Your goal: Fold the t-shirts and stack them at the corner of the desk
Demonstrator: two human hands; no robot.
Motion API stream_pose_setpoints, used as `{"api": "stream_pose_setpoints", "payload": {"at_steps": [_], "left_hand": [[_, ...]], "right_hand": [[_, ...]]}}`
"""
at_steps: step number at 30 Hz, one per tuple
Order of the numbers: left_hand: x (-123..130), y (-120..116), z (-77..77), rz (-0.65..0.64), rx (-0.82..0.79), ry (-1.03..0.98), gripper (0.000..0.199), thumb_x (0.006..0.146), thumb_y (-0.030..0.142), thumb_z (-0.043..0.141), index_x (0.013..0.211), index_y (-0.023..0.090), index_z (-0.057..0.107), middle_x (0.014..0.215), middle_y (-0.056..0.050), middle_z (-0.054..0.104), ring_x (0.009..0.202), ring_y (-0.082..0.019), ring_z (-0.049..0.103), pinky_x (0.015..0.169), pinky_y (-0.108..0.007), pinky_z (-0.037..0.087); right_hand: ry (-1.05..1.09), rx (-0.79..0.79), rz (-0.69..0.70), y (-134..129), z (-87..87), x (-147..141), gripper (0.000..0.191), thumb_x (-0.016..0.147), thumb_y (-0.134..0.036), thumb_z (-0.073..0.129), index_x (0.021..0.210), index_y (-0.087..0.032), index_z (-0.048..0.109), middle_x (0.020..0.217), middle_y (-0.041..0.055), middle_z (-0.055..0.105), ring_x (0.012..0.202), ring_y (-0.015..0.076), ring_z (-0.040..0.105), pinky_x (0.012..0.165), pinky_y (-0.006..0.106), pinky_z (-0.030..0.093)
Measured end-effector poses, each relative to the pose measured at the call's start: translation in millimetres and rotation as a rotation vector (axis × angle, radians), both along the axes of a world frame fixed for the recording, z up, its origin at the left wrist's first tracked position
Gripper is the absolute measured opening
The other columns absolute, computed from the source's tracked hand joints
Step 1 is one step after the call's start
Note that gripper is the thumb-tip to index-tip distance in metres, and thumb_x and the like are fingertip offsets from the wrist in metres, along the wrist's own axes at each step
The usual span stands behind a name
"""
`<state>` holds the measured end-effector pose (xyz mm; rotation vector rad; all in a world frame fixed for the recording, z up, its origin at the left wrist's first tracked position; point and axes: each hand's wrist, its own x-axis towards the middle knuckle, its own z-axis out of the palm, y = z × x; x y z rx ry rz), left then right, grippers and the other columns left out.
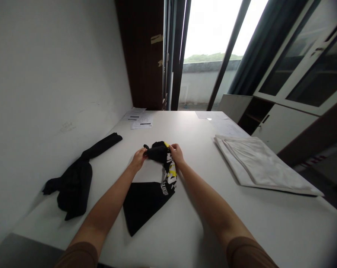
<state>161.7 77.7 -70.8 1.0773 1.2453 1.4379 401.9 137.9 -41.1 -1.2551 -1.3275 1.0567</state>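
Observation:
A black garment with a white and yellow print [146,203] lies on the white table [196,230], its near part spread flat and its far part bunched. My left hand [138,159] pinches the bunched part at its left end. On the other side, my right hand [177,153] grips the same garment by the edge near the yellow and white print. Between the two hands the black cloth is folded and slightly raised.
Another black garment [76,182] lies crumpled at the left, near the wall. Folded whitish cloth [263,160] rests at the right. Papers [143,120] are at the far left corner, with more sheets [226,124] at the far right. Cabinets stand beyond the right edge.

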Motion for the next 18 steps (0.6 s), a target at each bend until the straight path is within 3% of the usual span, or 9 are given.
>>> {"api": "stream_pose_setpoints", "payload": {"at_steps": [3, 7, 9, 12, 15, 18], "left_hand": [[3.4, 0.4, -2.4, 0.104, 0.025, 0.04, 0.03, 0.085, 0.047, 0.065, 0.096, 0.019, 0.066, 0.091, -0.006, 0.066, 0.086, -0.021, 0.062, 0.078, -0.033, 0.049], [1.5, -1.3, -4.4, 0.257, 0.072, 0.14, 0.032, 0.078, 0.029, 0.073, 0.109, 0.021, 0.067, 0.112, -0.009, 0.066, 0.111, -0.027, 0.059, 0.099, -0.038, 0.044], [-1.8, -3.3, -4.6, 0.317, 0.09, 0.184, 0.042, 0.072, 0.02, 0.077, 0.112, 0.023, 0.067, 0.122, -0.011, 0.063, 0.125, -0.03, 0.052, 0.108, -0.039, 0.038], [-5.4, -6.4, -5.4, 0.32, 0.089, 0.25, 0.051, 0.064, 0.013, 0.08, 0.112, 0.025, 0.068, 0.118, -0.011, 0.066, 0.133, -0.033, 0.047, 0.11, -0.04, 0.035], [-5.2, -7.2, -6.5, 0.247, 0.072, 0.251, 0.051, 0.062, 0.013, 0.082, 0.111, 0.025, 0.07, 0.097, -0.007, 0.069, 0.121, -0.033, 0.056, 0.105, -0.039, 0.04], [-4.0, -5.0, -6.9, 0.196, 0.071, 0.197, 0.053, 0.07, 0.021, 0.08, 0.122, 0.023, 0.068, 0.085, -0.003, 0.066, 0.099, -0.027, 0.063, 0.094, -0.036, 0.045]], "right_hand": [[-0.227, 0.221, -0.128, 0.6, 0.5, 4.3, 0.036, 0.09, -0.043, 0.052, 0.114, -0.019, 0.062, 0.12, 0.0129, 0.065, 0.106, 0.0249, 0.062, 0.096, 0.04, 0.049], [-0.426, 0.512, 0.149, -16.9, 10.6, -7.5, 0.032, 0.097, -0.036, 0.048, 0.121, -0.021, 0.064, 0.124, 0.0108, 0.064, 0.118, 0.0236, 0.057, 0.104, 0.038, 0.044], [-0.562, 0.525, 0.26, -29.0, 13.1, -18.4, 0.039, 0.096, -0.038, 0.055, 0.132, -0.023, 0.06, 0.126, 0.0094, 0.064, 0.116, 0.0232, 0.058, 0.103, 0.037, 0.043], [-0.83, 0.423, 0.283, -41.9, 10.6, -30.6, 0.058, 0.088, -0.043, 0.07, 0.14, -0.023, 0.055, 0.128, 0.0121, 0.062, 0.117, 0.0274, 0.057, 0.1, 0.038, 0.043], [-0.951, 0.385, 0.28, -43.9, 5.4, -32.1, 0.041, 0.09, -0.039, 0.068, 0.127, -0.023, 0.063, 0.121, 0.0122, 0.065, 0.12, 0.0289, 0.055, 0.099, 0.039, 0.042], [-0.811, 0.399, 0.264, -38.4, 2.5, -26.9, 0.029, 0.093, -0.035, 0.061, 0.119, -0.024, 0.064, 0.117, 0.0092, 0.066, 0.112, 0.0254, 0.059, 0.095, 0.036, 0.044]]}}
